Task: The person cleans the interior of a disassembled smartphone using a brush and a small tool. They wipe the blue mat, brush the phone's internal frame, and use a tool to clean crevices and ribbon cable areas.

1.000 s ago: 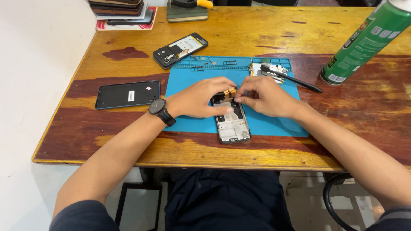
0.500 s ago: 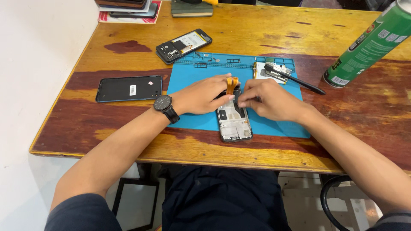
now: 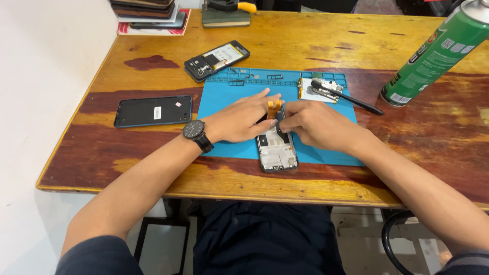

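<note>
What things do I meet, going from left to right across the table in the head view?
Black back cover → wristwatch → left hand → opened phone frame on the blue mat → right hand → black tool → green spray can.

An opened phone frame is held on the blue mat by the left hand and right hand. An orange flex strip is pinched between the fingertips.

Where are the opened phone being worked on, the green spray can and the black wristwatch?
Opened phone frame with bare white insides (image 3: 277, 152): head view, on its lower middle.
Tall green spray can (image 3: 433, 56): head view, mid-body.
Round black wristwatch (image 3: 194, 130): head view, on its dial, left wrist.
</note>
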